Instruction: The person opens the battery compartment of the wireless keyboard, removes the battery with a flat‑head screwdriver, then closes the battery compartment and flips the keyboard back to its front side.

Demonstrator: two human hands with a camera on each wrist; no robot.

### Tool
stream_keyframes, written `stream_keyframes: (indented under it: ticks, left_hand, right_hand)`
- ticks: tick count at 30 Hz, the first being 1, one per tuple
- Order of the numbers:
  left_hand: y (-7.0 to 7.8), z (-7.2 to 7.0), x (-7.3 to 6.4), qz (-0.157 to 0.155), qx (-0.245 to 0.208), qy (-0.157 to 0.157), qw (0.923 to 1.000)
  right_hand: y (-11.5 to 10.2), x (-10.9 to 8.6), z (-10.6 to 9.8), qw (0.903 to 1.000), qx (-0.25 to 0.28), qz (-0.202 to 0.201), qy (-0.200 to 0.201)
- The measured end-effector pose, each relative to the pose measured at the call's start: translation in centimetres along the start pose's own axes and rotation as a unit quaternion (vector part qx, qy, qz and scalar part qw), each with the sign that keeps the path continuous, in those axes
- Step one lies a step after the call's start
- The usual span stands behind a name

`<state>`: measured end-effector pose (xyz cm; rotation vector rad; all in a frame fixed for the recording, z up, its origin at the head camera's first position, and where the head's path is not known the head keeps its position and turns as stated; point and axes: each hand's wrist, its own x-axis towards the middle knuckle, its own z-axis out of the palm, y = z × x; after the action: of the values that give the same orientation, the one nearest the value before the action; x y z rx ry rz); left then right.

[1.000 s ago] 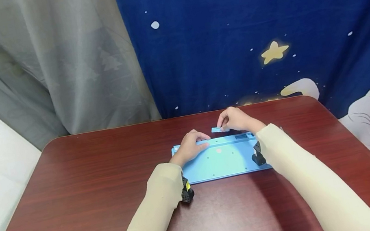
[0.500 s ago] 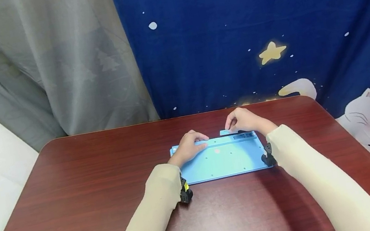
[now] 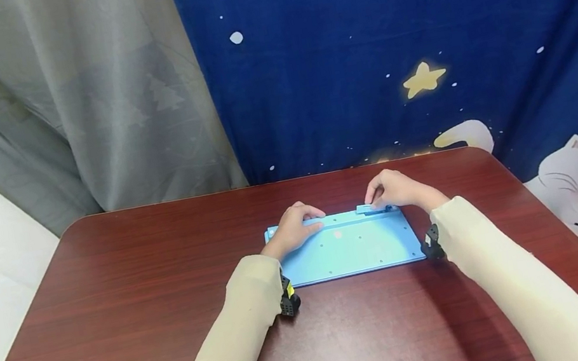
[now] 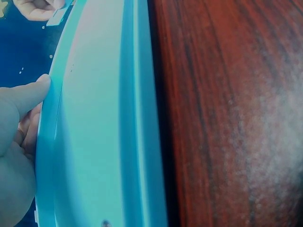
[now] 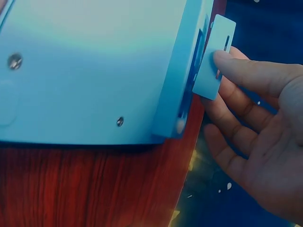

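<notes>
Slotted blue cover [image 5: 208, 71], pinched in your right grip [image 3: 392, 189], has come rightward to the recess [image 5: 199, 47] in the blue keyboard [image 3: 351, 253]; alignment likely matters now. Left grip [image 3: 293, 229] holds the far edge.

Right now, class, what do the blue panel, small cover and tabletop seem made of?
Blue panel: probably satin plastic, given its soft, diffuse sheen.
Small cover: likely matching plastic, being similarly blue and smooth.
Tabletop: glossy wood or wood-look laminate, showing reddish-brown grain and a bright reflection.
</notes>
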<state>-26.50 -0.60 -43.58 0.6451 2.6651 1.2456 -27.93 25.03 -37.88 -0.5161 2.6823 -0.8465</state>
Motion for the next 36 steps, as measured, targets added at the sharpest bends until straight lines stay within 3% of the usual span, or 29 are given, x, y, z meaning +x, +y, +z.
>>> stream_keyframes:
  ticks: [20,36]
  left_hand:
    - [0.0,-0.1,0.1,0.007,-0.006,0.001,1.0]
    - [-0.1,0.1,0.1,0.0,-0.007,0.001,1.0]
  right_hand:
    - [1.2,-0.9,-0.6,0.9998,-0.003,0.021,-0.005]
    - [1.6,0.1,-0.5,0.9991,-0.012,0.038,-0.014]
